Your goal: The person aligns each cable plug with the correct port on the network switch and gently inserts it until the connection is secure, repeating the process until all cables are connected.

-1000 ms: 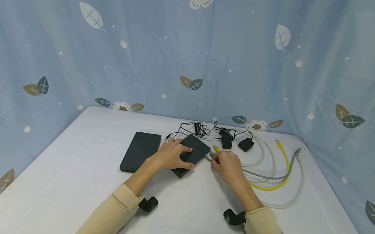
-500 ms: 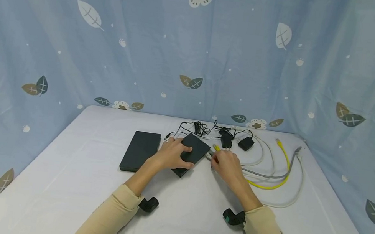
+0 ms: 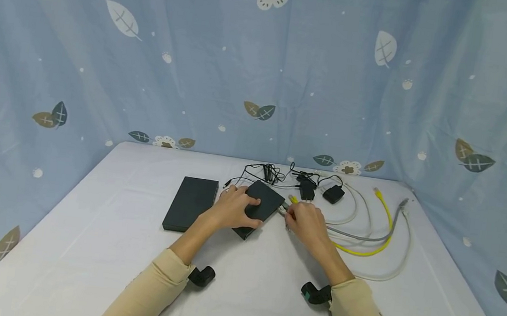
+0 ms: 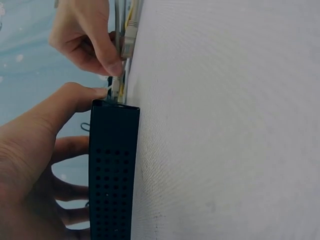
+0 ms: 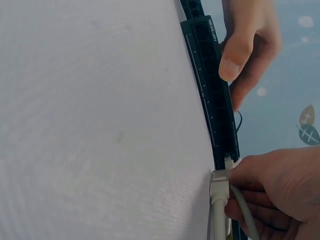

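In the head view my left hand (image 3: 231,208) holds a black network switch (image 3: 266,201), lying slanted on the table. Its thumb and fingers spread over the casing, while the far fingertips are partly hidden. At the switch's right end, my right hand (image 3: 309,224) pinches the plug end of a grey network cable (image 3: 352,236). In the right wrist view that plug (image 5: 228,162) meets the end of the port row; how deep it sits cannot be seen. A loose white network plug (image 5: 219,186) is just beside these fingers.
A second black switch (image 3: 192,204) lies to the left. Black power adapters (image 3: 333,193) and a tangled black cord (image 3: 270,174) are behind the hands. A yellow network cable (image 3: 385,212) and white cables (image 3: 405,248) loop on the white table (image 3: 98,244) at right.
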Demonstrator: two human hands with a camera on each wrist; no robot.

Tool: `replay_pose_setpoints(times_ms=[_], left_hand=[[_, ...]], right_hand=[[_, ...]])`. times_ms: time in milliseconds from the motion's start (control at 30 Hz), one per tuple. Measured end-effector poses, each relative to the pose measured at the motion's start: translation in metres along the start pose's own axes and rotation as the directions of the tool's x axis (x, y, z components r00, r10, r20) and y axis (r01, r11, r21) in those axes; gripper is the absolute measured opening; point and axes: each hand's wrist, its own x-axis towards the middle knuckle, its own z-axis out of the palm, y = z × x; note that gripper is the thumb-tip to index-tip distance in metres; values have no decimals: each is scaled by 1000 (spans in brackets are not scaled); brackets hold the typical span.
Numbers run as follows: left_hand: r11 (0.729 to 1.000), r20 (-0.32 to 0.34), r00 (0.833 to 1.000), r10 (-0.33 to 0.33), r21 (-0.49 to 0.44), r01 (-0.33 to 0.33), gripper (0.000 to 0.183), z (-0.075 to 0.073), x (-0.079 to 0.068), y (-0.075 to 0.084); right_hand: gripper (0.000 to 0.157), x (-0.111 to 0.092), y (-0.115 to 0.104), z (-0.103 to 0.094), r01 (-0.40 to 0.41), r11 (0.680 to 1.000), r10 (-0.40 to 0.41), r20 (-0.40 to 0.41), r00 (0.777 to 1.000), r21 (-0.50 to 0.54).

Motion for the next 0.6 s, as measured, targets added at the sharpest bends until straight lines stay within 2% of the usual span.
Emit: replay_pose_setpoints(times_ms=[300, 600], left_hand=[[1000, -6, 1000, 3, -10, -3, 62, 0, 0, -1], [1000, -6, 1000, 3, -8, -3, 60, 0, 0, 1]], right_hand=[[16, 0, -3, 1, 34, 999, -35, -17, 999, -23], [14, 1, -2, -1, 19, 1000, -19, -4, 1000, 8]])
